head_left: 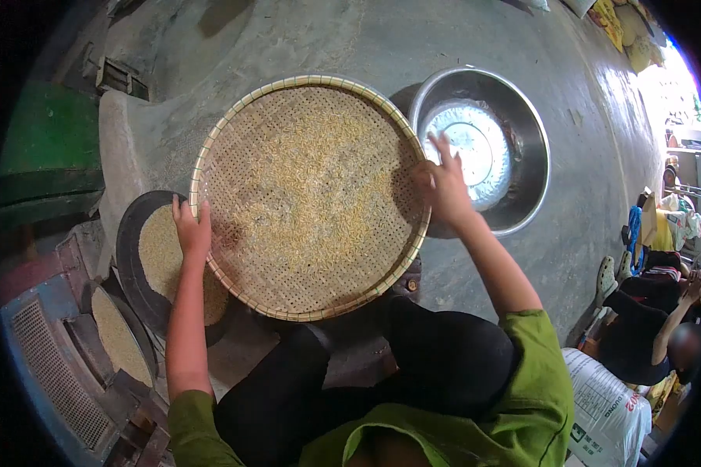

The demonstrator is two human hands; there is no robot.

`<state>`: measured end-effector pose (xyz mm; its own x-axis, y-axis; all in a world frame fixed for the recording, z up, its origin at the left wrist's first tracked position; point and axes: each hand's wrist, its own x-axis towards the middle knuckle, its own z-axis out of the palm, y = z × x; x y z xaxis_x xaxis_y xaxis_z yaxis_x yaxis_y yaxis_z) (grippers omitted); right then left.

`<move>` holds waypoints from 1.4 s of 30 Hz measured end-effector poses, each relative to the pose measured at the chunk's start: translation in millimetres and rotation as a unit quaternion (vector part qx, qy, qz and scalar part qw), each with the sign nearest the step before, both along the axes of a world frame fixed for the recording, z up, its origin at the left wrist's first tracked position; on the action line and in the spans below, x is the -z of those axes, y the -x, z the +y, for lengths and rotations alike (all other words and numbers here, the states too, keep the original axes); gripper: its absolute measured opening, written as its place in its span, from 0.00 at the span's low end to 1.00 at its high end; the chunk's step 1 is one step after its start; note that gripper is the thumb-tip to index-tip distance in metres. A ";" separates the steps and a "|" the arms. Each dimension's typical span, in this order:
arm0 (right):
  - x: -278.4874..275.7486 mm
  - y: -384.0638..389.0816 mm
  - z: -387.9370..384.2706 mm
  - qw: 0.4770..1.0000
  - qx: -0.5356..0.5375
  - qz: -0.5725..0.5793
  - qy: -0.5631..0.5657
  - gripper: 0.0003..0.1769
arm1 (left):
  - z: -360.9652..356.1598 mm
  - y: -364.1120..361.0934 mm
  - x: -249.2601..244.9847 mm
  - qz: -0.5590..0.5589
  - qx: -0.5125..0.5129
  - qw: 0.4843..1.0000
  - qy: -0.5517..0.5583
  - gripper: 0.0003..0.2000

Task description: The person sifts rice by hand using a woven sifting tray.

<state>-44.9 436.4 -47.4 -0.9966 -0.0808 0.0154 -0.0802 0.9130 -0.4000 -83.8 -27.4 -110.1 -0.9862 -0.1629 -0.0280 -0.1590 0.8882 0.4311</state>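
A round woven bamboo sieve (224,148) with a bound rim lies over my knees, rice-like grain (311,187) spread across its middle. My left hand (192,229) is closed on the sieve's left rim. At the right rim, my right hand (446,187) has its fingers apart and raised, somewhat blurred, between the sieve and a metal basin (531,156). The basin stands on the floor, its shiny bottom showing. Beyond my left forearm, a dark round pan (133,222) holds more grain and is partly covered by the sieve.
Another grain-filled pan (121,335) sits lower left, beside a blue machine part with a perforated panel (59,370). A green metal box (51,148) stands at far left. On the right are a white printed sack (607,401) and a seated person (638,335) in dark clothes.
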 end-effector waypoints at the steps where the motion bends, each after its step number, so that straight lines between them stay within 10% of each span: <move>1: 0.9 0.3 11.3 0.999 0.031 0.033 -0.001 0.06 | -0.6 0.1 0.5 0.006 0.006 1.000 0.003 0.22; 10: -3.8 -8.9 25.1 0.993 -0.018 0.022 0.116 0.16 | -0.9 0.8 1.9 -0.001 -0.002 1.000 0.001 0.24; 23: 5.4 5.9 -25.3 0.988 -0.085 -0.089 -0.096 0.08 | -0.7 0.3 1.0 -0.002 -0.004 1.000 0.006 0.23; 42: 4.3 -12.7 -11.8 0.983 -0.124 -0.111 -0.072 0.06 | 4.0 0.0 -5.9 -0.011 -0.008 1.000 0.006 0.21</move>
<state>-32.2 424.6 -51.7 -0.9234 -0.3082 -0.2289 -0.2338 0.9244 -0.3013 -83.8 -23.4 -104.2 -0.9826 -0.1793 -0.0477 -0.1827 0.8904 0.4169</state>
